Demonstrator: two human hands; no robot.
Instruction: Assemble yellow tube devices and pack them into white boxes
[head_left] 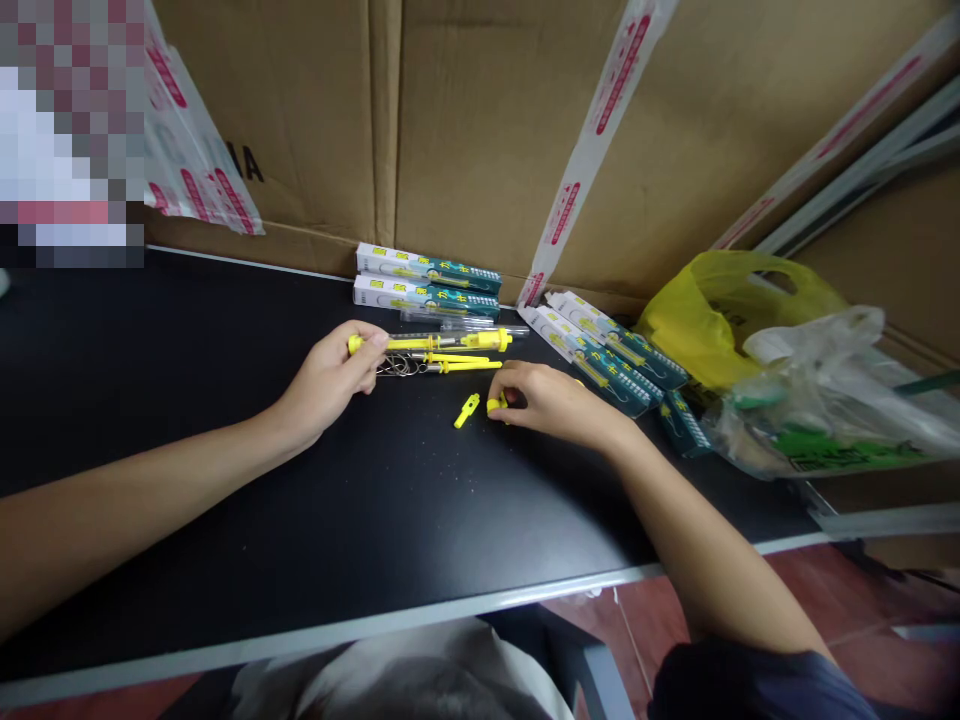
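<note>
My left hand (345, 365) is closed around the left end of a tubular spring scale (424, 343), a clear tube with yellow ends, held roughly level above the table. Below it lie thin yellow rods (469, 366) with metal springs and hooks (403, 366), partly covered by the fingers. To the right, my right hand (544, 395) is low over the tabletop, its thumb and forefinger pinching a small yellow plastic part (495, 405) that the fingers partly hide. Another small yellow plastic piece (466, 411) rests on the table between the two hands.
Printed spring scale boxes (427, 295) lie against the cardboard at the back, with clear tubes (469, 322) before them. More boxes (596, 355) lie at the right, beside yellow (697, 310) and clear plastic bags (817, 390). The black table (300, 540) has a pale front edge.
</note>
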